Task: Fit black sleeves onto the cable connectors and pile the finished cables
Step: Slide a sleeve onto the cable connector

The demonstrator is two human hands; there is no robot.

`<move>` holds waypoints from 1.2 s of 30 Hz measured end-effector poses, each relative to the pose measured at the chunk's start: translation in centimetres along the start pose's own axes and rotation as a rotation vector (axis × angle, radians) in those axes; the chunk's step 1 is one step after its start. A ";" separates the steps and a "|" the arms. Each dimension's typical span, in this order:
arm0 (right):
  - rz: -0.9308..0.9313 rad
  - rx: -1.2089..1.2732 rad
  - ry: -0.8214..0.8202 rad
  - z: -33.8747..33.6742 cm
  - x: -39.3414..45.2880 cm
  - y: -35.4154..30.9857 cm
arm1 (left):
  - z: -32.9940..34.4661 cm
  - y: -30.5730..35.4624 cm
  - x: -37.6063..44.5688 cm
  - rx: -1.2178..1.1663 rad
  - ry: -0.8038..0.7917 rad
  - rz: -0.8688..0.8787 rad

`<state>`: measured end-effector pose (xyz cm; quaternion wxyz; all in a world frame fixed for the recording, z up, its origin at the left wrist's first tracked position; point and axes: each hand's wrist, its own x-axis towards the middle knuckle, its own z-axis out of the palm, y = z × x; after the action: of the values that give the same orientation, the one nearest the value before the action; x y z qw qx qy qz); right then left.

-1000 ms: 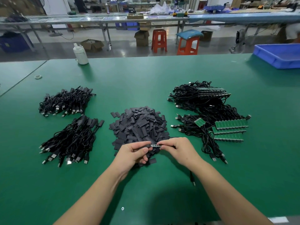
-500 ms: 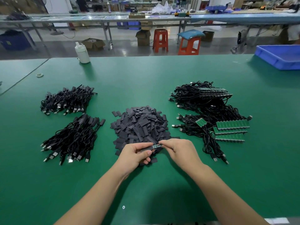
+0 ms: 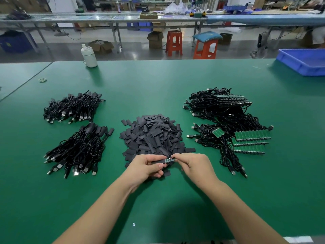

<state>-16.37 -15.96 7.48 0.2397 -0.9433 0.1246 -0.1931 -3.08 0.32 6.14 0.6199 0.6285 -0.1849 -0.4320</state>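
My left hand (image 3: 148,167) pinches a black sleeve (image 3: 159,161) at the near edge of a heap of loose black sleeves (image 3: 153,136). My right hand (image 3: 197,166) pinches the far end of a small green connector board (image 3: 170,160), whose left end sits in the sleeve's mouth. The board's cable is hidden under my right hand. Two piles of sleeved cables lie on the left, one nearer (image 3: 79,150) and one farther (image 3: 73,107). Cables with bare green boards (image 3: 228,127) are heaped on the right.
The green table (image 3: 158,81) carries a white bottle (image 3: 88,56) at the back left, a small ring (image 3: 42,80) near it, and a blue tray (image 3: 306,61) at the back right. Stools and benches stand beyond the table.
Both hands have stayed at the heap's near edge. The green board has slid a little further into the sleeve, leaving less of it showing.
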 end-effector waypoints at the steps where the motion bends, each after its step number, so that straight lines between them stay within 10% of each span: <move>1: 0.014 0.014 0.015 0.1 -0.1 0.0 | 0.0 0.1 0.0 0.020 -0.001 0.006; 27: -0.098 -0.083 0.107 0.8 -0.3 -0.3 | -0.4 0.7 -0.1 -0.058 -0.070 -0.140; 36: 0.016 -0.064 -0.184 0.6 0.1 -0.5 | 0.4 0.5 0.2 0.340 0.009 0.030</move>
<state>-15.94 -15.34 7.27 0.2215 -0.9632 0.1155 -0.0995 -3.11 -0.20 6.63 0.5116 0.7235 -0.2619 -0.3824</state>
